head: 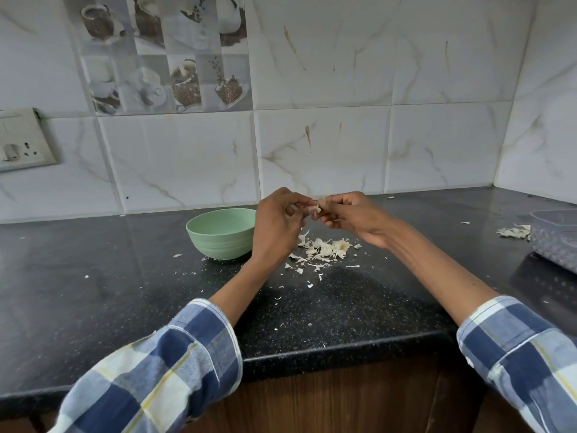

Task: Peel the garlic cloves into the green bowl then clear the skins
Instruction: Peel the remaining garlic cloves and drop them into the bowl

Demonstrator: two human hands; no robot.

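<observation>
Both hands [276, 225] [349, 218] pinch garlic clove [313, 209].

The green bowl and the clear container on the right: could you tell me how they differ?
The green bowl is round, opaque and stands whole beside the left hand; the clear container is boxy, see-through and cut off by the picture's right edge. Both rest on the black counter with garlic skins nearby.
</observation>
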